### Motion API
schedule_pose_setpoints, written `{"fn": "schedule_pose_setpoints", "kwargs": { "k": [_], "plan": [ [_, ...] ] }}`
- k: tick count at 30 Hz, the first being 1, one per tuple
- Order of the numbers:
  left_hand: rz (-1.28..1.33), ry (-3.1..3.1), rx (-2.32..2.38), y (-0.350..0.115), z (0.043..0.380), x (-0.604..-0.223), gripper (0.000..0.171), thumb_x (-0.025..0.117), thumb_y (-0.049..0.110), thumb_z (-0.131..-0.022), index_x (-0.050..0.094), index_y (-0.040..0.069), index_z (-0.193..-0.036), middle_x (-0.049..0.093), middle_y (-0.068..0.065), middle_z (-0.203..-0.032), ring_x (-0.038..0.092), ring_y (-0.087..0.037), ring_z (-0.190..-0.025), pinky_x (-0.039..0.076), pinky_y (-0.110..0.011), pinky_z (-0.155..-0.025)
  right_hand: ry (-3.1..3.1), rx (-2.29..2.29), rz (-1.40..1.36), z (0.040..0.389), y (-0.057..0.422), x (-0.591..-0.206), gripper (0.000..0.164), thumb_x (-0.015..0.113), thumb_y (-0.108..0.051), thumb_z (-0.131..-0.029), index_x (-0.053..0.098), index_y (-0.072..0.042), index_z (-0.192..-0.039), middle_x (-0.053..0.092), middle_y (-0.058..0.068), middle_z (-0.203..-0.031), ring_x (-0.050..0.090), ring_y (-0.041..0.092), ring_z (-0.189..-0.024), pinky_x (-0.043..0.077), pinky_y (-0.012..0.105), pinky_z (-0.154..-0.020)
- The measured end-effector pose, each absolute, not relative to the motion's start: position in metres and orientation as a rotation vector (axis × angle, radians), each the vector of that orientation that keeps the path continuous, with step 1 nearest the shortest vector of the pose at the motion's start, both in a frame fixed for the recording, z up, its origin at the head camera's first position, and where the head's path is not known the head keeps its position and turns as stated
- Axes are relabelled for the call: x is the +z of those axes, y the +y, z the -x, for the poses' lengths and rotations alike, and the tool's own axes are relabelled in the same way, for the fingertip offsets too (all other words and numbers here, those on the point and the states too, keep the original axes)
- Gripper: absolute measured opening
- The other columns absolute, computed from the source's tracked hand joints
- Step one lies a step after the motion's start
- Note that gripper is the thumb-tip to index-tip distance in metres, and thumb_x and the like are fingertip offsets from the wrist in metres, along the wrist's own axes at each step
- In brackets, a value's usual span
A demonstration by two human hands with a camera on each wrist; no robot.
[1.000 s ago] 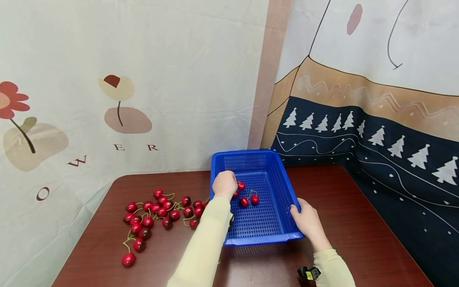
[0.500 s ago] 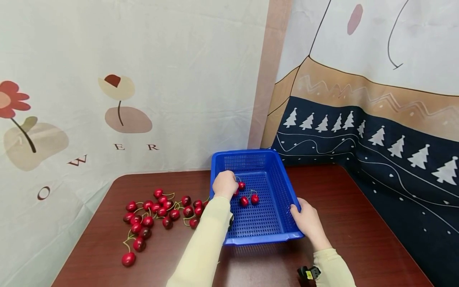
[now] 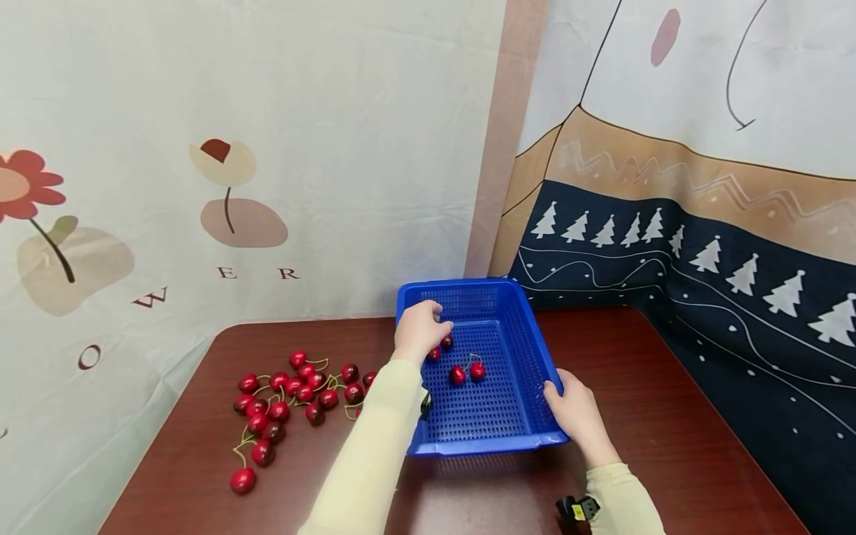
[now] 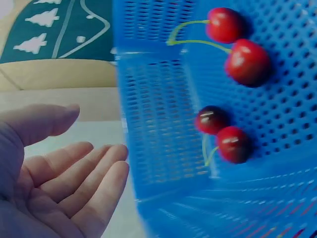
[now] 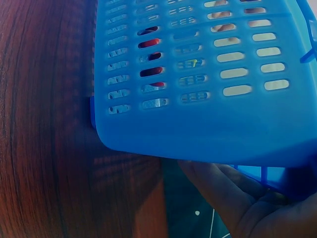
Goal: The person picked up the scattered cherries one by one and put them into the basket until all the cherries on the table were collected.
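A blue plastic basket (image 3: pixel 495 423) stands on the table with two stemmed pairs of red cherries inside. My left hand (image 3: pixel 417 331) is over its left side; in the left wrist view the relaxed fingers (image 4: pixel 99 168) hold nothing. The pair of cherries (image 3: pixel 439 348) beside that hand lies near the basket's left wall. Another pair, these cherries (image 3: pixel 468 373), rests a little nearer and to the right. With thumb and fingers, my right hand (image 3: pixel 575 409) grips the basket's right rim near the front corner; in the right wrist view its fingers (image 5: pixel 213 186) go under the rim.
Several loose cherries (image 3: pixel 294 394) with green stems are spread over the left of the dark red wooden table (image 3: pixel 174 461). A printed cloth (image 3: pixel 348 186) hangs behind the table, and a dark tree-patterned one (image 3: pixel 702 327) borders its right side.
My left hand has let go of a pair of cherries, its fingers spreading as it lifts slightly away. That pair now lies in the basket. The right hand keeps its grip.
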State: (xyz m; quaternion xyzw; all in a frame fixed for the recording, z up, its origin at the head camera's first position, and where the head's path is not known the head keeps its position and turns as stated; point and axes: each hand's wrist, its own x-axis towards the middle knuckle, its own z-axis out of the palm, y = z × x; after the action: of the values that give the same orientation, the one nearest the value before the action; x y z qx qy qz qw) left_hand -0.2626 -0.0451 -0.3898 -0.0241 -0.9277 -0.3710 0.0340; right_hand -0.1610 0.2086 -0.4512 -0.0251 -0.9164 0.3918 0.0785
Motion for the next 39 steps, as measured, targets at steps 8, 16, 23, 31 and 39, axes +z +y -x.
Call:
{"fn": "schedule_pose_setpoints", "kwargs": {
  "k": [8, 16, 23, 31, 39],
  "plan": [
    [0.155, -2.829, -1.196, -0.056, 0.254, -0.365, 0.053, 0.072, 0.033, -0.091, 0.059, 0.008, -0.135, 0.064, -0.013, -0.127, 0.061, -0.030, -0.114, 0.049, -0.047, -0.095, -2.748, 1.177, 0.075, 0.162, 0.209, -0.452, 0.036, 0.052, -0.010, -0.097, 0.056, 0.012, -0.126, 0.065, 0.030, -0.112, 0.065, 0.036, -0.091, 0.052, 0.053, -0.080],
    [0.214, -2.821, -1.217, -0.075, 0.245, -0.345, 0.064, 0.071, 0.037, -0.091, 0.050, 0.008, -0.144, 0.058, -0.013, -0.137, 0.060, -0.029, -0.119, 0.048, -0.048, -0.097, -2.753, 1.172, 0.074, 0.162, 0.209, -0.452, 0.037, 0.052, -0.010, -0.097, 0.055, 0.012, -0.127, 0.065, 0.030, -0.112, 0.066, 0.036, -0.091, 0.052, 0.053, -0.080],
    [0.215, -2.800, -1.273, -0.098, 0.239, -0.334, 0.072, 0.071, 0.037, -0.091, 0.041, 0.010, -0.150, 0.051, -0.015, -0.144, 0.054, -0.032, -0.126, 0.046, -0.050, -0.099, -2.757, 1.183, 0.083, 0.162, 0.210, -0.453, 0.038, 0.052, -0.010, -0.098, 0.054, 0.012, -0.128, 0.064, 0.031, -0.113, 0.065, 0.036, -0.091, 0.052, 0.053, -0.079],
    [0.164, -2.782, -1.322, -0.128, 0.237, -0.337, 0.077, 0.070, 0.038, -0.091, 0.035, 0.009, -0.153, 0.045, -0.016, -0.149, 0.048, -0.033, -0.132, 0.043, -0.052, -0.102, -2.761, 1.183, 0.088, 0.161, 0.210, -0.453, 0.038, 0.051, -0.011, -0.098, 0.054, 0.012, -0.128, 0.064, 0.030, -0.114, 0.065, 0.037, -0.093, 0.051, 0.053, -0.082],
    [0.105, -2.793, -1.283, -0.151, 0.236, -0.353, 0.077, 0.069, 0.037, -0.092, 0.034, 0.005, -0.152, 0.044, -0.020, -0.149, 0.048, -0.039, -0.131, 0.043, -0.053, -0.102, -2.759, 1.179, 0.083, 0.161, 0.210, -0.454, 0.038, 0.051, -0.011, -0.097, 0.054, 0.012, -0.128, 0.064, 0.030, -0.113, 0.065, 0.037, -0.093, 0.051, 0.054, -0.082]
  ]
}}
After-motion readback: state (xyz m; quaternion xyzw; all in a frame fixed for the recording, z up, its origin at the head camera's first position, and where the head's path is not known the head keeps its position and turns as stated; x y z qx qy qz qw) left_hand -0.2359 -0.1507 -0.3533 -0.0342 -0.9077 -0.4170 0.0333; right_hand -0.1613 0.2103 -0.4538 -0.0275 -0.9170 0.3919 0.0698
